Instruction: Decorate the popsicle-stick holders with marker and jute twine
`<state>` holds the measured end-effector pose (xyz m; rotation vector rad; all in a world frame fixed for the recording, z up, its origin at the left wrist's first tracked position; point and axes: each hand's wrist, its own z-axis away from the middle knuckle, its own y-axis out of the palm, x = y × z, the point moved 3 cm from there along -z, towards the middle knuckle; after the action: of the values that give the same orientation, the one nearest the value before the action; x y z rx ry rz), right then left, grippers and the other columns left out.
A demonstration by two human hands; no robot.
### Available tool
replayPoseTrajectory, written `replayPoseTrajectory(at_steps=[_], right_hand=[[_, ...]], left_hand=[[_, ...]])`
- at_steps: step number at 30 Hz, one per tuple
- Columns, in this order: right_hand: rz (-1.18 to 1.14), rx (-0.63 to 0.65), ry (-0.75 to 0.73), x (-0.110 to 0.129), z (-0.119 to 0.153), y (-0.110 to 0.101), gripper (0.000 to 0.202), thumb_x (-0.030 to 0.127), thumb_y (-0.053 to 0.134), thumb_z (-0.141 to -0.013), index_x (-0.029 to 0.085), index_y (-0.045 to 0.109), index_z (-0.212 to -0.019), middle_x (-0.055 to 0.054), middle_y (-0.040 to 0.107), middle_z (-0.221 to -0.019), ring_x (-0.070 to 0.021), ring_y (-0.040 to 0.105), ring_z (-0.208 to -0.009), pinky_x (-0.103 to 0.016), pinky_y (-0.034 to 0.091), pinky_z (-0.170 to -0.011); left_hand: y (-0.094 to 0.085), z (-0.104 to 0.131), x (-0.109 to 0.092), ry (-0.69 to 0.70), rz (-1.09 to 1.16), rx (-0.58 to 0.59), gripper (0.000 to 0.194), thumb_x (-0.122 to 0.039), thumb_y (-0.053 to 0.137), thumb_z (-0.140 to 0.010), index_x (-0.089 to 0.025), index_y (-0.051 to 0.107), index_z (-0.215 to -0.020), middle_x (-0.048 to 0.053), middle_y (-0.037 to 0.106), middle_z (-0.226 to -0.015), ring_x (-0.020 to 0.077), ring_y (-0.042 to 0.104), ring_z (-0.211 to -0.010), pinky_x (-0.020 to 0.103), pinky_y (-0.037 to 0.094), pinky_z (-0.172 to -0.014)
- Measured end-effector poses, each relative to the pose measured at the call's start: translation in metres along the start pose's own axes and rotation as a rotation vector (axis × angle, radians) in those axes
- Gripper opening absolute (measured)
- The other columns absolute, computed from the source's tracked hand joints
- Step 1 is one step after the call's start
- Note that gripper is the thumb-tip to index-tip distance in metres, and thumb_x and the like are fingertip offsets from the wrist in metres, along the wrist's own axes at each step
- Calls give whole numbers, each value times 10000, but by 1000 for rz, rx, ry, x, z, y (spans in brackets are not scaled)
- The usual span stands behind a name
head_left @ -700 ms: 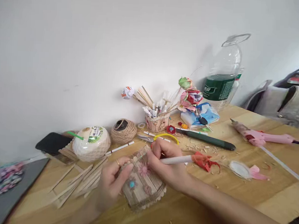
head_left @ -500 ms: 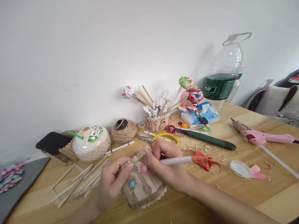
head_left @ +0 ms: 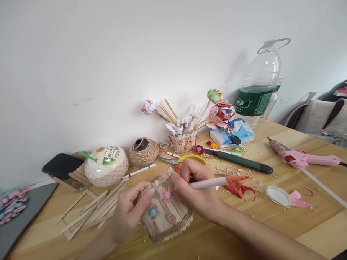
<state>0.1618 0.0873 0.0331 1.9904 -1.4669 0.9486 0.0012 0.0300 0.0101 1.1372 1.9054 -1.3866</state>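
Observation:
A craft piece made of wooden sticks (head_left: pixel 161 220), with pink and blue flowers and twine along its lower edge, is tilted on the table. My left hand (head_left: pixel 133 205) grips its upper left edge between thumb and fingers. Closed round a white marker with an orange end (head_left: pixel 211 182), my right hand (head_left: pixel 198 186) is at the upper right edge of the piece. The marker's writing end is hidden by the fingers. Behind the right hand lie scissors with yellow handles (head_left: pixel 193 157).
Loose sticks (head_left: pixel 101 209), a wrapped coconut (head_left: pixel 106 166) and a twine ball (head_left: pixel 144 151) are at left. Behind stands a pen holder (head_left: pixel 183 142). A green cutter (head_left: pixel 243 162), red scraps (head_left: pixel 240 189), pink glue gun (head_left: pixel 301 156) and large bottle (head_left: pixel 257 95) are at right.
The orange end of the marker has tilted slightly upward, and my right hand has shifted a little to the right. My left hand keeps its hold on the craft piece.

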Motion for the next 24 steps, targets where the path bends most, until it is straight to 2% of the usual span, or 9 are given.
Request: replayPoseTrajectory(at_steps=[5, 9, 24], right_hand=[[-8, 58, -6, -1, 0, 1, 313, 66, 508, -729, 200, 292, -545, 85, 367, -466, -51, 321, -422, -170, 259, -420], [-9, 33, -7, 0, 0, 1, 316, 51, 504, -719, 203, 287, -547, 87, 360, -461, -52, 320, -419, -172, 253, -418], [-16, 62, -4, 1, 1, 1, 316, 60, 503, -728, 209, 288, -551, 86, 375, -467, -56, 339, -413, -177, 266, -416]], left_hand=[[0, 1, 0, -9, 11, -1, 220, -286, 464, -883, -165, 599, -759, -48, 482, -548, 82, 443, -475, 157, 365, -452], [0, 1, 0, -5, 3, 5, 222, -286, 469, -882, -160, 607, -762, -43, 487, -548, 87, 457, -476, 161, 375, -451], [-1, 0, 0, -35, 27, -15, 218, -281, 484, -866, -153, 643, -789, -35, 516, -539, 93, 458, -467, 167, 374, -437]])
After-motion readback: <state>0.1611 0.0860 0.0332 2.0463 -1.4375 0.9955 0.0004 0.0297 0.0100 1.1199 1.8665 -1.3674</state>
